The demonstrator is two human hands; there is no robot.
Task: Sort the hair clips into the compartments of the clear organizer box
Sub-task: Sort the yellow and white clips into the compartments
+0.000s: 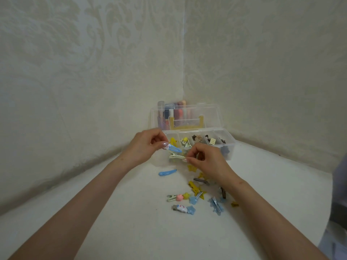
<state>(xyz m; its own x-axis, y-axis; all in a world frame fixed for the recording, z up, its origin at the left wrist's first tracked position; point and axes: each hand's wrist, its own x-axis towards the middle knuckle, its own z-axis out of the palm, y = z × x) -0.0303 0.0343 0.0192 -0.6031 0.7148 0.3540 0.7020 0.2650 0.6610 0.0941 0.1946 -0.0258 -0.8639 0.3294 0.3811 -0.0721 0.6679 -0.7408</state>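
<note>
White tabletop, left hand [145,145] pinching blue clip [173,148], right hand [204,158] seemingly pinching pale-green clip [176,157]

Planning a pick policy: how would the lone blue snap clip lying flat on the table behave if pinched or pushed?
The blue snap clip looks thin and flat, so probably light and stiff. It lies flush on the smooth white table, so a push would likely slide it, not roll it. Its low profile may make pinching fiddly; its glossy surface could slip.

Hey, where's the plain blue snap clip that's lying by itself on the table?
In the head view, the blue snap clip lies on the white table, left of the loose clip pile, just below the left hand and short of the organizer box.
</note>
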